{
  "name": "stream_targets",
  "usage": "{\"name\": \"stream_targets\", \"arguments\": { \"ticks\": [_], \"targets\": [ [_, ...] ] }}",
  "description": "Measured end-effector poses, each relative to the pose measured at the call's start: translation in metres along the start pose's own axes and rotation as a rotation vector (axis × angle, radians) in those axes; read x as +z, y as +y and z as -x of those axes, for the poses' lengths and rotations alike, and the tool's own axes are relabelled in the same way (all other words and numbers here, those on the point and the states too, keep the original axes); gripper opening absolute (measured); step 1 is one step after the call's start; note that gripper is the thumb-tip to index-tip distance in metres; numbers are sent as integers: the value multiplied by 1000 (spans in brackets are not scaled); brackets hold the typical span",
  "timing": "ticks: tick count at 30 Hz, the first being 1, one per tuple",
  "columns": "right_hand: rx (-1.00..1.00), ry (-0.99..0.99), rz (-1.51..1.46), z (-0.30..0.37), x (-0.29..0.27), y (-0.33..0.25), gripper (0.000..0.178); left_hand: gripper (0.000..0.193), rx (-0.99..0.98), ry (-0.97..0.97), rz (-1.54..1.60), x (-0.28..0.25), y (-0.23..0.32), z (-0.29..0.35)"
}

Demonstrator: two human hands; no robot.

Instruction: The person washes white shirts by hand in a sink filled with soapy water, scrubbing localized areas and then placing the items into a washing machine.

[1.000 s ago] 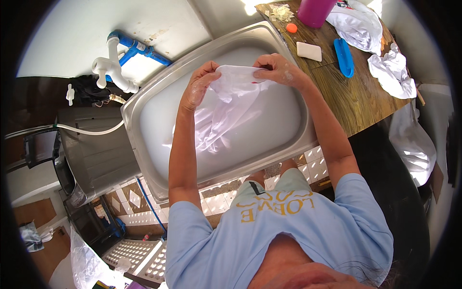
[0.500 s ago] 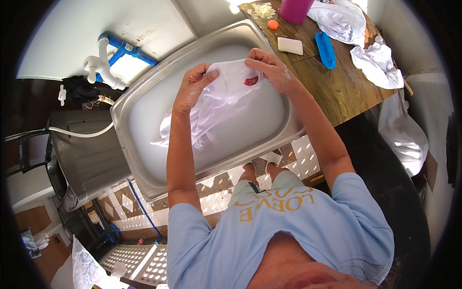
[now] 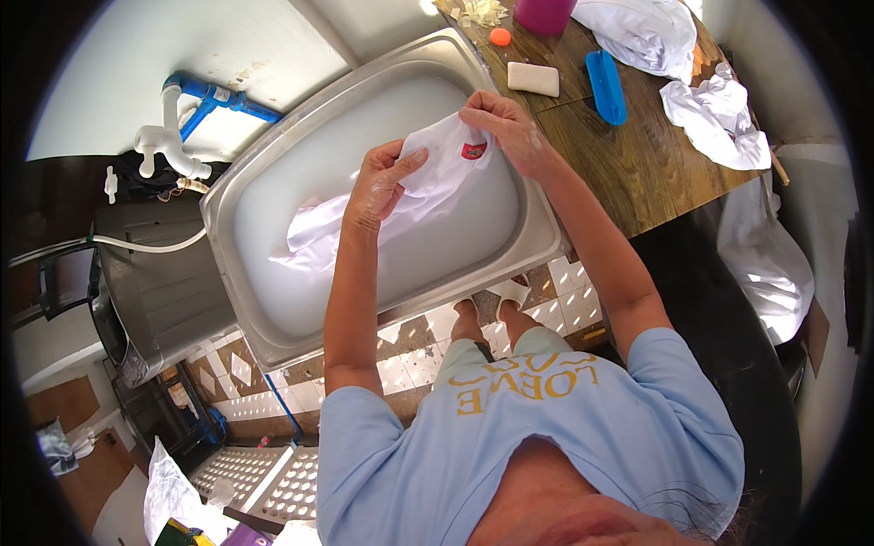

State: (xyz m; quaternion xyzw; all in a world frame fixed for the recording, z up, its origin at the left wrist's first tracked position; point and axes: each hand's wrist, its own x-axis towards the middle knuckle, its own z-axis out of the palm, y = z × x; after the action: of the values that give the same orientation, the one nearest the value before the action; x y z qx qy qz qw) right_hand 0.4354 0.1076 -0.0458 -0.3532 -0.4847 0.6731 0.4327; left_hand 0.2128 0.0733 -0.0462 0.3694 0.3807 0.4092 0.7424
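Both my hands hold a white wet garment (image 3: 435, 177) over a steel sink (image 3: 546, 238) filled with cloudy whitish water (image 3: 355, 114). My left hand (image 3: 379, 185) grips one edge of the cloth, thumb on top and fingers curled. My right hand (image 3: 506, 132) pinches the upper edge close to a small red patch (image 3: 473, 150). Between the two hands the cloth hangs loosely folded. Its lower end trails to the left and lies in the water. The garment's kind cannot be made out.
On the wooden table (image 3: 628, 177) at the right are a white soap bar (image 3: 533, 79), a blue brush-like piece (image 3: 605, 88), an orange round item (image 3: 500, 36), a purple container (image 3: 543, 14) and white cloths (image 3: 715, 116). A white tap (image 3: 162, 146) stands left of the sink.
My left hand has moved slightly right and down, nearer my right hand, so the cloth between them is slacker. My right hand keeps its pinch beside the red patch.
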Motion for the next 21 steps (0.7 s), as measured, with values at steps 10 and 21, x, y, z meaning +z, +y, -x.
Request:
{"name": "stream_targets", "arguments": {
  "ticks": [10,21],
  "targets": [
    [-236,178,406,5,14,20,29,16,184,329,383,41,8,-4],
    [-15,-283,-1242,-7,21,46,52,18,819,353,-950,118,-17,-115]
  ]
}}
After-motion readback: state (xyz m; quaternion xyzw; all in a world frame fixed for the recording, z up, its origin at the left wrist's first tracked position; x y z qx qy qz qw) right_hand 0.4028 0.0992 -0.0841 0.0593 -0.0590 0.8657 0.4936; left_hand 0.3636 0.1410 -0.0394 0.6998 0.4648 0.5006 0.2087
